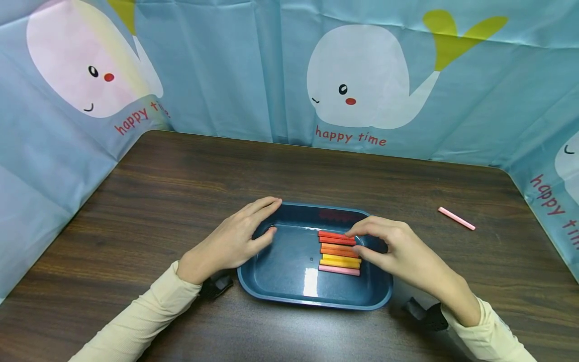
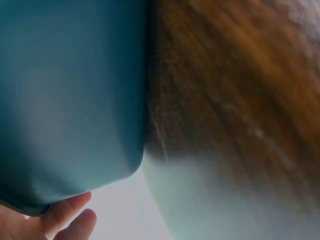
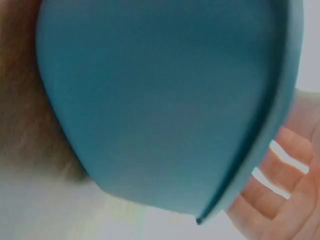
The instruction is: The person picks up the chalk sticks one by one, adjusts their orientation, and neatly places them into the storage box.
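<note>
A dark blue plastic tray (image 1: pixel 289 281) lies on the table. Inside it, toward the right, slim crayon-like sticks (image 1: pixel 340 253) lie in a neat row: red, orange, yellow and a pink one nearest the front. My right hand (image 1: pixel 395 246) reaches over the tray's right rim, index fingertip on the red sticks and thumb tip at the right end of the orange ones. At the tray's back left corner, my left hand (image 1: pixel 242 236) touches the rim with extended fingers, its thumb over the inside. Both wrist views mostly show the tray's outer wall (image 2: pixel 70 100).
One pink stick (image 1: pixel 457 218) lies apart on the dark wooden table (image 1: pixel 217 166), to the right of the tray. Behind the table hangs a blue curtain (image 1: pixel 217 65) with whale prints. Dark straps sit by both wrists.
</note>
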`<state>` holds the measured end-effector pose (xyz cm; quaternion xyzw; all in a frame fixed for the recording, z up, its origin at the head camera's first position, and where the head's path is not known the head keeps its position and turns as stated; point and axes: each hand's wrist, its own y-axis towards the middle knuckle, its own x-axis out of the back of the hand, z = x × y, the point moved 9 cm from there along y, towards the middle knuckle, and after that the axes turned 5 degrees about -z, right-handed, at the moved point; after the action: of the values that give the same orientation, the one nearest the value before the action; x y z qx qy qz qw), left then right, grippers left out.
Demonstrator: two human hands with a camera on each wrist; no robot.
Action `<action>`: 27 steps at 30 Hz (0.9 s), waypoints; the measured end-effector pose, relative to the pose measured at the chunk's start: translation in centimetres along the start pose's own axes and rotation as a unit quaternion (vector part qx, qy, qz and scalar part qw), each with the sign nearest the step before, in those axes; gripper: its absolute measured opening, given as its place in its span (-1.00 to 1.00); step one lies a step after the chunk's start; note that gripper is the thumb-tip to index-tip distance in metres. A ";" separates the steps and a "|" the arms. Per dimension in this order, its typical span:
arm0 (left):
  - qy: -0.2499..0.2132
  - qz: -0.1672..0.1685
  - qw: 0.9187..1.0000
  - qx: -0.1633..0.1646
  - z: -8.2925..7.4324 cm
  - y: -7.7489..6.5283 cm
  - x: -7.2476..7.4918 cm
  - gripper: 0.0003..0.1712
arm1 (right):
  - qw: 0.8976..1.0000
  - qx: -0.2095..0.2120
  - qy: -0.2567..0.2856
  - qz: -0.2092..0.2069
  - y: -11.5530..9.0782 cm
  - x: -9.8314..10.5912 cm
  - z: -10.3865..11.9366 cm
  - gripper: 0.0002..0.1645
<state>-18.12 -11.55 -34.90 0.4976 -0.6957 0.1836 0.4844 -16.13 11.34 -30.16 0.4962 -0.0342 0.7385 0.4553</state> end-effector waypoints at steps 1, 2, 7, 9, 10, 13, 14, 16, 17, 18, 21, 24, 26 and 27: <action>0.000 0.000 1.000 0.001 0.0 0.0 0.0 -0.31 | 1.000 0.006 0.001 -0.010 0.0 0.3 0.0 -0.58; 0.000 -0.001 1.000 0.000 0.0 0.0 0.0 -0.31 | 1.000 0.011 0.004 -0.019 0.0 0.6 0.0 -0.55; 0.000 -0.003 1.000 0.000 0.0 0.0 0.0 -0.31 | 0.999 0.014 -0.001 -0.052 -0.3 1.9 -0.4 -0.43; 0.000 -0.005 1.000 -0.001 0.0 0.0 0.0 -0.31 | 0.998 0.009 -0.011 -0.059 -0.4 2.3 -0.7 -0.41; 0.000 -0.005 1.000 -0.001 0.0 0.0 0.0 -0.32 | 0.998 0.005 -0.017 -0.061 -0.5 2.4 -0.9 -0.41; -0.002 -0.004 1.000 -0.001 0.0 0.0 -0.1 -0.32 | 0.997 -0.008 -0.034 -0.065 -0.9 2.9 -1.6 -0.43; -0.001 -0.004 1.000 -0.001 0.0 0.0 -0.1 -0.32 | 0.997 -0.011 -0.038 -0.066 -1.0 3.0 -1.8 -0.43; -0.001 -0.004 1.000 -0.001 0.0 0.0 -0.1 -0.32 | 0.997 -0.018 -0.040 -0.069 -1.2 3.2 -2.3 -0.45; -0.001 -0.003 1.000 -0.002 0.0 0.0 -0.1 -0.32 | 0.996 -0.021 -0.041 -0.072 -1.3 3.4 -2.5 -0.45; -0.001 -0.004 1.000 -0.002 0.0 0.0 0.0 -0.32 | 0.996 -0.023 -0.043 -0.075 -1.4 3.6 -2.7 -0.45; -0.001 -0.004 1.000 -0.003 0.0 0.0 0.0 -0.32 | 0.995 -0.029 -0.044 -0.082 -1.8 4.0 -3.2 -0.46; -0.001 -0.002 1.000 -0.001 0.0 0.0 0.0 -0.32 | 0.994 -0.036 -0.049 -0.090 -2.0 4.5 -3.8 -0.45; -0.002 0.000 1.000 0.001 0.0 0.0 0.0 -0.32 | 0.993 -0.040 -0.051 -0.095 -2.2 4.7 -4.2 -0.43; -0.002 0.001 1.000 0.002 0.0 0.0 0.0 -0.32 | 0.993 -0.042 -0.052 -0.097 -2.3 4.9 -4.4 -0.43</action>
<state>-18.15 -11.56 -34.91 0.4986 -0.6963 0.1848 0.4820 -18.04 18.00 -29.59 0.5150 -0.0410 0.6621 0.5429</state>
